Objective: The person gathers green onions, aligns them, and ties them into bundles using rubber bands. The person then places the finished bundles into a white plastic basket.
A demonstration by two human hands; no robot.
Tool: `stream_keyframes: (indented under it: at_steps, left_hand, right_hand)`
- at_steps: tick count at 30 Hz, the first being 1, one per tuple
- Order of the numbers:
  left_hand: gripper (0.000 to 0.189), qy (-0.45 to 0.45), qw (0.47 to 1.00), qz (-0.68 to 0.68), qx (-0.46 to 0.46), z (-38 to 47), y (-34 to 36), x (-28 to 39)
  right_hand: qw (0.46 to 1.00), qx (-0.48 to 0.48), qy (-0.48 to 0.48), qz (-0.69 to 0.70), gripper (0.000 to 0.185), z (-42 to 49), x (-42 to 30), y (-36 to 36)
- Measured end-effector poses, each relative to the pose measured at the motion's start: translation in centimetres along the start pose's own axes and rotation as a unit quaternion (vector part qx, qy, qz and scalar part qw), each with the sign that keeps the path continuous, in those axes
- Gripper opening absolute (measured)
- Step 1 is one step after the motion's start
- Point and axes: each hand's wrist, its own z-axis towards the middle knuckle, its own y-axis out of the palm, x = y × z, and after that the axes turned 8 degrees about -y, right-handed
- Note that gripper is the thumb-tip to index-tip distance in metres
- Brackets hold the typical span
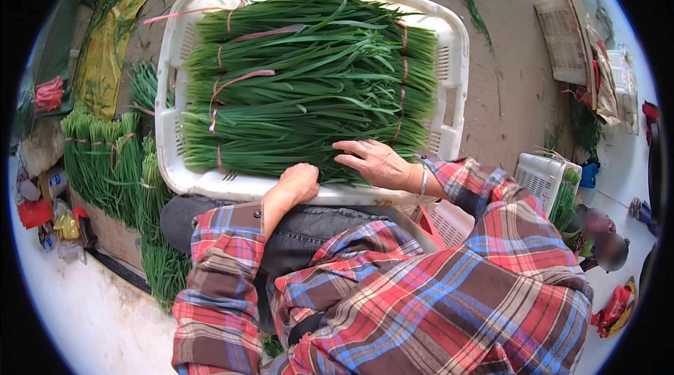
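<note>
Several bundles of green garlic chives (316, 80), tied with pink bands, lie side by side in a white plastic crate (457, 59) before me. My left hand (300, 182) is at the crate's near rim, its fingers curled; whether it grips the rim or leaves is unclear. To its right, my right hand (376, 163) rests on the nearest leaves with its fingers spread and nothing visibly held. A metal bracelet (424, 179) circles the right wrist. Loose pink tie ends (253, 74) stretch across the leaves.
More tied chives (100, 159) stand at the left, below a yellow sheet (105, 54) with scattered leaves. Stacked crates (563, 41) stand at the upper right. A smaller crate (532, 177) with chives is at the right, near another person (597, 238). Loose leaves (475, 14) lie on the floor.
</note>
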Motion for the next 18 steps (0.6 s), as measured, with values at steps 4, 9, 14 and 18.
stream_keyframes:
  at_steps: [4,9,14,18]
  left_hand:
    - [0.036,-0.047,0.998,-0.030,-0.017,2.1,2.5,0.4]
    - [0.047,-0.034,0.999,0.007,0.008,0.8,1.6,2.0]
    - [0.027,-0.008,0.988,0.054,0.145,-2.6,-7.0,5.8]
    - [0.072,0.096,0.878,0.054,0.466,0.9,-10.6,4.1]
  right_hand:
    - [0.991,0.130,0.016,0.015,0.039,1.7,0.1,-3.6]
    - [0.977,0.187,-0.010,-0.106,0.071,10.2,3.0,-7.6]
    - [0.968,0.136,0.029,-0.211,0.084,13.8,12.0,-6.2]
    - [0.957,0.138,0.135,-0.217,0.080,11.7,16.6,-4.9]
